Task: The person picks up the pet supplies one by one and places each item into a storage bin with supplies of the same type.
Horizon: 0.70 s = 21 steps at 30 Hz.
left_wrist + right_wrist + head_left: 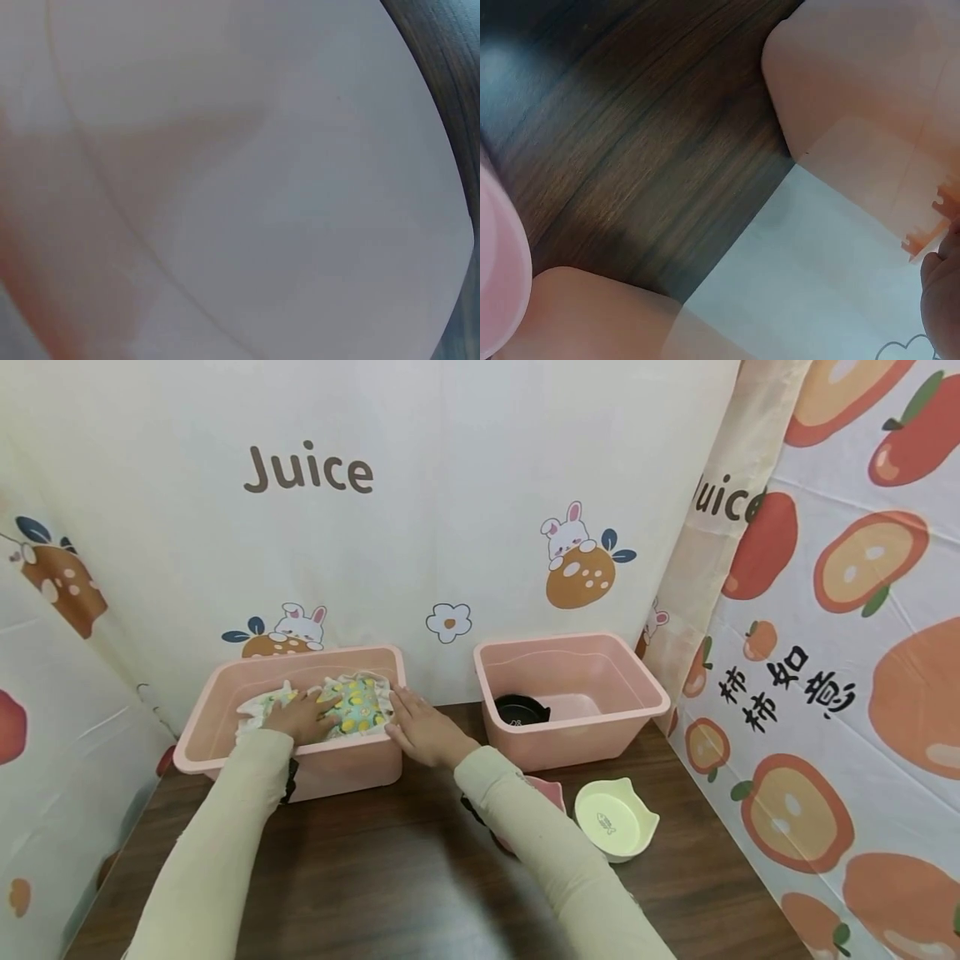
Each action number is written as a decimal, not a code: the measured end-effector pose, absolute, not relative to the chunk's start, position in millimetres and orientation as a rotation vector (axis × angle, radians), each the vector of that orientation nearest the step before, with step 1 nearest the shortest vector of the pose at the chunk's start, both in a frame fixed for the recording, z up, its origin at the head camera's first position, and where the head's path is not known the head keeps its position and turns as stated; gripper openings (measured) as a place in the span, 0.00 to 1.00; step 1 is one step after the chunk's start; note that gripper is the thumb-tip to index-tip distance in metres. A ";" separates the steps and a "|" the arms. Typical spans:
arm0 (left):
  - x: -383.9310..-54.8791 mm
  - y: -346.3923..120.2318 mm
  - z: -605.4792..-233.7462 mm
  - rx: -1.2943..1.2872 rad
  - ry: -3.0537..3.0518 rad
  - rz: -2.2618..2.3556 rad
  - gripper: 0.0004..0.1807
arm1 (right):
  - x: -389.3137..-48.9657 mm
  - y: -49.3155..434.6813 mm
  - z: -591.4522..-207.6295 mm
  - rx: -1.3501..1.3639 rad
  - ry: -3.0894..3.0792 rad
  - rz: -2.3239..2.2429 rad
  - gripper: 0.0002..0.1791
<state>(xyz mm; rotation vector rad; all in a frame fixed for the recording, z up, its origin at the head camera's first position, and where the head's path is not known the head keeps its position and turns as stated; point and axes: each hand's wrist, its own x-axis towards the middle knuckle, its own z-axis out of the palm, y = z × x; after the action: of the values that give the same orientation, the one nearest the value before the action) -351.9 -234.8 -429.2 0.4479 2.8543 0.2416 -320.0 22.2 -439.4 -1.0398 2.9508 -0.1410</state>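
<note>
In the head view, a pale green cloth garment with a lemon print and white frilled edges lies inside the left pink bin. My left hand reaches over that bin's front rim and rests on the cloth, fingers extended. Straight fingers of my right hand are at the bin's right-hand rim, beside the cloth's edge. The left wrist view is filled by the bin's pale wall. In the right wrist view, only part of my right hand shows at the right edge.
A second pink bin stands to the right, with a black cat-eared bowl inside. In front of it, a pale yellow cat-eared bowl sits on the dark wooden table. A pink bowl is partly hidden under my right forearm.
</note>
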 end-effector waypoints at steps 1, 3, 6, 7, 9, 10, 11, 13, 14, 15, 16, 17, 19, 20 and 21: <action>-351.7 -235.6 -427.4 0.447 2.856 0.252 0.32 | -319.9 21.9 -438.3 -1.042 2.950 -0.147 0.35; -351.5 -236.1 -423.7 0.434 2.853 0.283 0.33 | -319.5 21.2 -435.5 -1.031 2.940 -0.185 0.35; -351.5 -236.5 -418.2 0.427 2.849 0.324 0.33 | -319.0 20.8 -431.3 -1.008 2.909 -0.262 0.35; -351.3 -236.5 -416.5 0.430 2.851 0.330 0.33 | -319.0 20.8 -430.1 -1.000 2.899 -0.295 0.35; -351.0 -236.3 -413.3 0.441 2.850 0.348 0.33 | -319.1 21.4 -428.2 -0.991 2.881 -0.338 0.36; -350.9 -236.0 -411.9 0.449 2.851 0.354 0.33 | -319.1 21.9 -427.8 -0.985 2.875 -0.351 0.36; -350.4 -235.6 -410.7 0.457 2.849 0.359 0.33 | -318.9 22.6 -427.2 -0.979 2.872 -0.370 0.36; -349.1 -234.7 -409.1 0.457 2.844 0.375 0.33 | -318.4 24.0 -426.4 -0.969 2.873 -0.399 0.38; -347.9 -233.9 -408.2 0.457 2.846 0.378 0.33 | -318.0 24.7 -425.7 -0.960 2.872 -0.414 0.38; -346.5 -233.1 -407.4 0.458 2.849 0.374 0.33 | -317.3 25.4 -424.3 -0.947 2.869 -0.423 0.39; -345.3 -232.8 -407.0 0.460 2.852 0.373 0.32 | -316.7 26.1 -422.9 -0.942 2.867 -0.432 0.40; -343.9 -232.5 -406.3 0.461 2.855 0.378 0.32 | -315.9 26.9 -420.6 -0.939 2.865 -0.440 0.40; -341.5 -232.5 -405.0 0.475 2.869 0.385 0.32 | -314.7 28.5 -415.3 -0.940 2.859 -0.434 0.41; -340.2 -232.6 -404.2 0.491 2.883 0.389 0.32 | -313.9 29.5 -412.1 -0.944 2.855 -0.430 0.41; -339.3 -233.1 -403.4 0.501 2.892 0.400 0.32 | -313.3 30.8 -409.2 -0.955 2.855 -0.425 0.41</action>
<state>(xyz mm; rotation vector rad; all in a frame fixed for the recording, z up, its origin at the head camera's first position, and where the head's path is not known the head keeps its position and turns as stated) -339.3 -233.1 -403.4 0.5014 2.8916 0.3997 -313.3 30.8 -409.2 -0.9546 2.8546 -0.4252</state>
